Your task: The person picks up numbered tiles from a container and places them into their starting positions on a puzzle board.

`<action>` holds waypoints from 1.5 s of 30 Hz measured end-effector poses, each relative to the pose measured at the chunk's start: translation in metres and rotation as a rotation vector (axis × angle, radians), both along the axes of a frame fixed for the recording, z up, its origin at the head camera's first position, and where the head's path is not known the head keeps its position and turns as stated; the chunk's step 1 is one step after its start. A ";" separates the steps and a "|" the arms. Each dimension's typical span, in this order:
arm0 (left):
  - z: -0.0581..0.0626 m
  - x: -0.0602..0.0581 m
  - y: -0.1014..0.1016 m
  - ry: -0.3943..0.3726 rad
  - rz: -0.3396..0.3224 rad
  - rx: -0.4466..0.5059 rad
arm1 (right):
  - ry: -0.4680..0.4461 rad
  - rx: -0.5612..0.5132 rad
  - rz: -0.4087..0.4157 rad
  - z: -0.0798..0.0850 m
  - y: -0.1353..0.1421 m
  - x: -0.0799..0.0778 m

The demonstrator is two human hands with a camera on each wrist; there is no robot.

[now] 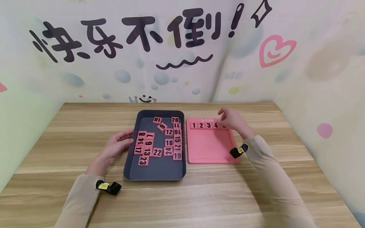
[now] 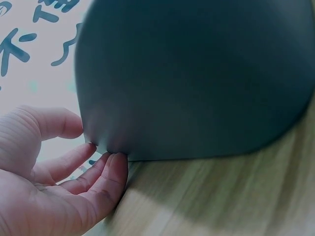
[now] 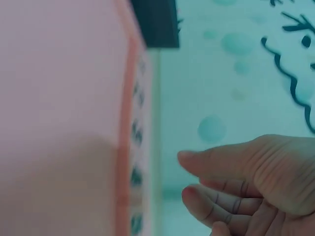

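My left hand (image 1: pixel 116 146) rests against the left side of a dark grey tray (image 1: pixel 155 173), its fingertips touching the outer wall. In the left wrist view the thumb and fingers (image 2: pixel 115 172) are bent loosely at the tray's wall (image 2: pixel 197 98). Inside the tray lie pink number tiles (image 1: pixel 157 152), turned various ways. My right hand (image 1: pixel 232 118) hovers over the top right of a pink board (image 1: pixel 209 147); thumb and fingers are a little apart with nothing between them. Along the board's top, tiles (image 1: pixel 201 125) 1 to 4 stand in order, with another partly hidden beneath the hand.
The tray and board lie side by side on a wooden table (image 1: pixel 211 196), with a narrow gap between them. A wall (image 1: pixel 182 82) with printed writing rises behind the table's far edge. Each wrist wears a black strap camera (image 1: pixel 114 188).
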State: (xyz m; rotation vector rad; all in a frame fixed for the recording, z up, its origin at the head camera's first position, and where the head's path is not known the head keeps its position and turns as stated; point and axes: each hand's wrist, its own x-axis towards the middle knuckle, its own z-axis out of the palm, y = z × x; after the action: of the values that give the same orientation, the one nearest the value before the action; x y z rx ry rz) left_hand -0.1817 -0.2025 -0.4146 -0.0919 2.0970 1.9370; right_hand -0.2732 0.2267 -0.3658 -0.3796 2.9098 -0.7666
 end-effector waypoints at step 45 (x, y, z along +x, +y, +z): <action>0.000 0.000 -0.001 0.009 -0.004 0.003 | -0.221 -0.200 0.063 -0.019 -0.206 -0.007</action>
State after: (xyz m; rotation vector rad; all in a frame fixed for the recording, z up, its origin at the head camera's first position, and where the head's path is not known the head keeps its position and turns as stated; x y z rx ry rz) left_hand -0.1821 -0.2035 -0.4149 -0.0789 2.0983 1.9415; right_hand -0.2799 0.0207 -0.3844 -0.3764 2.6131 -1.0233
